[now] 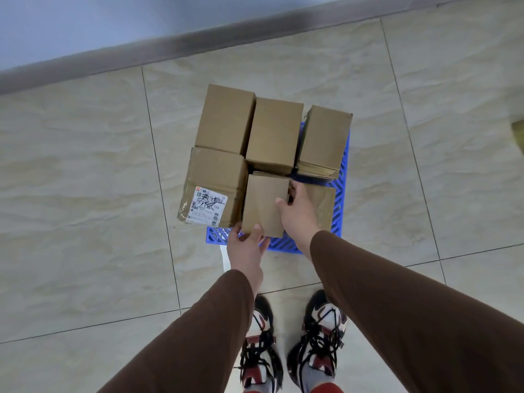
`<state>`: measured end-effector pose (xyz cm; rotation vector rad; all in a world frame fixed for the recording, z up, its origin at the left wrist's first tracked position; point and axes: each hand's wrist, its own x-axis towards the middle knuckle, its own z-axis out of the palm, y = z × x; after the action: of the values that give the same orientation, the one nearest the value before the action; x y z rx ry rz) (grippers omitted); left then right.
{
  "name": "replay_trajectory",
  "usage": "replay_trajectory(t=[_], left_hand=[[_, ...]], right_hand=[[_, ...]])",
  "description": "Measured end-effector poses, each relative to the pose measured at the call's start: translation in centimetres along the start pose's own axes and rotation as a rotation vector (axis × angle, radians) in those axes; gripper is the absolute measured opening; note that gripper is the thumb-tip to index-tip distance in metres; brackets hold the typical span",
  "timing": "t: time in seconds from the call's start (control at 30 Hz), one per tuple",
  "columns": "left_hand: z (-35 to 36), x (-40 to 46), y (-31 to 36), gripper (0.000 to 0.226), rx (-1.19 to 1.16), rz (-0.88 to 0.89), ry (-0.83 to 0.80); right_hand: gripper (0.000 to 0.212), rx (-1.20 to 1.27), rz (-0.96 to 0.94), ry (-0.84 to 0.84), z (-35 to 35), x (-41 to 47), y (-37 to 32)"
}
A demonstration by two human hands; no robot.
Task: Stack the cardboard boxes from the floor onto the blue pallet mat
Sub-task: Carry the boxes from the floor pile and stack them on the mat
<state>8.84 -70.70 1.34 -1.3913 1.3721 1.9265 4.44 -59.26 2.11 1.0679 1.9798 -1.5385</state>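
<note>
A blue slatted pallet mat [338,211] lies on the tiled floor, mostly covered by several brown cardboard boxes. At the front middle stands a small box [263,202]. My left hand [246,248] grips its near bottom corner, and my right hand [297,211] holds its right edge. To its left sits a box with a white shipping label [215,185]. Behind are three more boxes [273,134] in a row. A low flat box [326,205] lies to the right, partly hidden by my right hand.
A grey skirting and blue-grey wall [113,29] run along the far side. Another cardboard piece [519,134] pokes in at the right edge. My two shoes [292,344] stand just in front of the mat. Tiled floor surrounds the mat.
</note>
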Motion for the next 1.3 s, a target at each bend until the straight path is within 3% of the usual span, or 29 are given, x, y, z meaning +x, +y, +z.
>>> replay_trajectory(t=[0.27,0.4,0.53,0.67,0.93,1.3], left_hand=[[0.6,0.2,-0.2,0.045,-0.122,-0.09,0.07],[0.8,0.0,0.3,0.043,-0.051,-0.07,0.089],[0.8,-0.9,0.4,0.044,0.165,-0.045,0.078],[1.2,-5.5,0.3,0.038,0.205,-0.139,0.055],[5.2,-12.8,0.6,0.034,0.354,0.034,-0.018],[24.7,-20.2,-6.9,0.019,0.773,0.396,-0.089]], right_hand=[[0.048,-0.024,0.019,0.03,0.2,-0.3,0.6],[0.051,0.015,0.023,0.016,0.0,-0.7,0.7],[0.056,0.024,0.011,0.014,-1.5,-2.5,0.6],[0.056,0.018,0.028,0.064,-4.9,-5.4,1.0],[0.048,0.13,0.015,0.221,-16.1,-10.0,1.7],[0.037,0.265,0.006,0.389,-39.3,-9.1,6.4]])
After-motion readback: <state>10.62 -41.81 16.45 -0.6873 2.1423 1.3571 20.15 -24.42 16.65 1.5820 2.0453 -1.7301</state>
